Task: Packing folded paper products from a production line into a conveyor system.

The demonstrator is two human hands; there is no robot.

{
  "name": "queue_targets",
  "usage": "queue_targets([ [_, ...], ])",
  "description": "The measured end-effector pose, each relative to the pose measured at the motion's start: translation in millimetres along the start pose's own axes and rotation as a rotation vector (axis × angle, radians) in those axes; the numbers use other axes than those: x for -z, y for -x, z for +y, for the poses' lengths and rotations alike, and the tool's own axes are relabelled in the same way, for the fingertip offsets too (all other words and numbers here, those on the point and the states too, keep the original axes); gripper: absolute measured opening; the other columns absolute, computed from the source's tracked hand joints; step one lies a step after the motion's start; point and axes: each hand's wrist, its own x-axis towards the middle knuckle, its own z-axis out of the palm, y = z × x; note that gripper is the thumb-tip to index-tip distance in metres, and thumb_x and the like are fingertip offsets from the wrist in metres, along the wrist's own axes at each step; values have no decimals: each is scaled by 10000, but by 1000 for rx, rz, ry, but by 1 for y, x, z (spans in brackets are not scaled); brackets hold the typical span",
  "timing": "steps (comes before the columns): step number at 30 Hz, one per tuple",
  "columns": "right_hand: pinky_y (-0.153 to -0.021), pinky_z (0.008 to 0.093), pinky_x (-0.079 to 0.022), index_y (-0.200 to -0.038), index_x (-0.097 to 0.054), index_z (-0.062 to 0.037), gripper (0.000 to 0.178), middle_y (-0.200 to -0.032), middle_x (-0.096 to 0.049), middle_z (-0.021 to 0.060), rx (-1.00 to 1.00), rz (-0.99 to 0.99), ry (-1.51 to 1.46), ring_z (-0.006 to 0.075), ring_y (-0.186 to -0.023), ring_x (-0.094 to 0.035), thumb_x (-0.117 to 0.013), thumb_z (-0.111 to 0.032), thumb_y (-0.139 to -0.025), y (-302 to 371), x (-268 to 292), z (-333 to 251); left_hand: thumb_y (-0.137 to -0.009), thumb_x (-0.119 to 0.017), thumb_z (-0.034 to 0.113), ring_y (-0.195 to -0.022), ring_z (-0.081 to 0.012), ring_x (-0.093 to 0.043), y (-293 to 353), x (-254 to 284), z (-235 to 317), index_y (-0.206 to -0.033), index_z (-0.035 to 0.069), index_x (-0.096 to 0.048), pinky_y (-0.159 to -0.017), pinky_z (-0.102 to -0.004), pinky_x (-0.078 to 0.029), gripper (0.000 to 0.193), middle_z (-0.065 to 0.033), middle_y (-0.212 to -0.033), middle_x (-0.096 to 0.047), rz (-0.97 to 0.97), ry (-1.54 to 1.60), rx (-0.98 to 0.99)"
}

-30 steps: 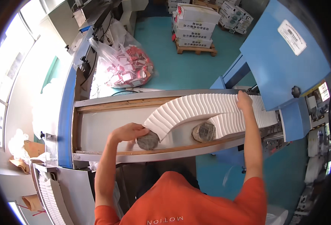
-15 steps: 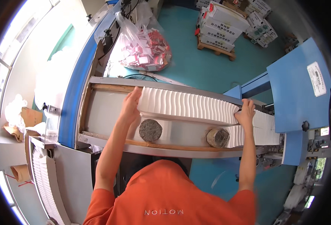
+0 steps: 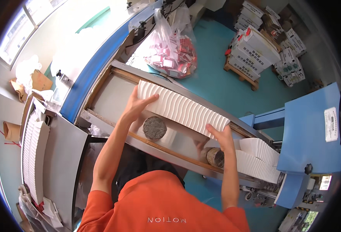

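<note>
A long row of white folded paper pieces [image 3: 182, 108] with wavy edges is squeezed endwise between my two hands over the metal trough [image 3: 110, 96]. At its left end my left hand [image 3: 136, 105] is closed on it, thumb across the near upper edge. My right hand [image 3: 222, 136] grips the right end, its thumb also on top. A round grey block [image 3: 154, 128] stands in the trough just below the row. A second, brownish block [image 3: 215, 157] is beside my right wrist, partly hidden by it. More white pieces [image 3: 257, 162] fill the trough's right end.
A blue machine [image 3: 311, 127] is at the right end of the trough. Beyond the trough sit a clear bag of red and white scraps [image 3: 170, 56] and boxes on a pallet [image 3: 251, 54]. At left, another row of white pieces [image 3: 35, 154] lies beside a grey panel [image 3: 64, 162].
The held row has come away from the white pieces at the right, leaving a gap. My right hand has moved left with it, and my left thumb now lies over the row. The view has turned.
</note>
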Motion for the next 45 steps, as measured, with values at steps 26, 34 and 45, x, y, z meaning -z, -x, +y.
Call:
queue_targets([
  [26,-844,344,-551,-1412,-233,3,1048,-1222,-558,181,682,-1152,95,258,-1105,-622,-920,-129,-631,123,-529,-37,-647,-852,552,-1272,-189,-465,431,366,-197,-1483,24,-271,-1012,-338,-429,1147,-67,-1408,-437,1537,439,-456],
  [34,-892,324,-512,-1414,-215,20,1117,-1279,-463,141,639,-1252,81,200,-1130,-570,-949,-131,-586,123,-560,-19,-613,-851,608,-1237,-169,-472,455,370,-195,-1489,15,-254,-1006,-329,-413,1215,-66,-1388,-449,1699,289,-448],
  [45,-865,347,-497,-1154,-571,24,510,-1045,-665,177,443,-1279,750,237,-957,-647,-704,-387,-883,89,-642,-41,-886,-679,484,-1221,-266,-500,453,436,-168,-1470,-45,-250,-1051,-357,-379,897,-187,-1311,-517,1428,68,454],
])
